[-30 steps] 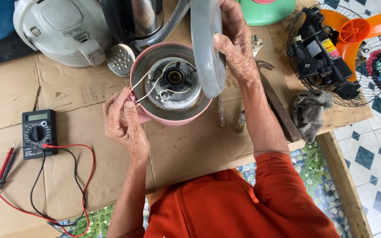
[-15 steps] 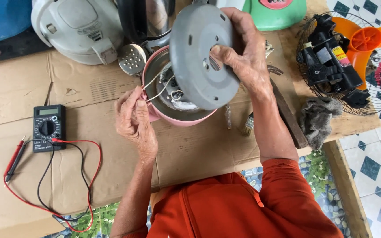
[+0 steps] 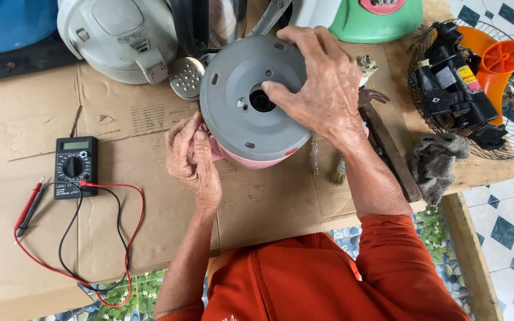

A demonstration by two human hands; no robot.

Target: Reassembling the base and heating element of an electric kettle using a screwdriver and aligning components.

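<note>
Kettle work fills the middle of the cardboard-covered table (image 3: 150, 238): a pink kettle body (image 3: 251, 159) lies there with a round grey base plate (image 3: 239, 113) laid over its open end, a dark hole showing at the plate's centre. The person's left hand (image 3: 193, 161) is curled closed around the pink rim on the near left side, thumb and fingers pinching it. The right hand (image 3: 322, 89) is spread wide and flat over the far right part of the grey plate, fingertips pressing near the centre hole, not closed round anything.

Near the table's left edge sits a black multimeter (image 3: 75, 166), its red and black leads (image 3: 120, 238) looping toward the near edge. That left stretch of cardboard offers the most open room. Just right of the kettle lie a small brush (image 3: 338, 172) and a long dark wooden bar (image 3: 391, 154); a grey rag (image 3: 438, 161) rests close to the right edge.

Farther back, a small perforated metal disc (image 3: 185, 76) lies touching distance from the plate. Behind it stands a white rice cooker (image 3: 120, 35), with a blue thing (image 3: 7, 24) at the far left corner and a green housing (image 3: 376, 21) at the far edge. At the far right corner a fan motor (image 3: 453, 89) with a yellow and red label sits in a wire guard beside an orange fan blade (image 3: 507, 56), which overhangs the tiled floor.
</note>
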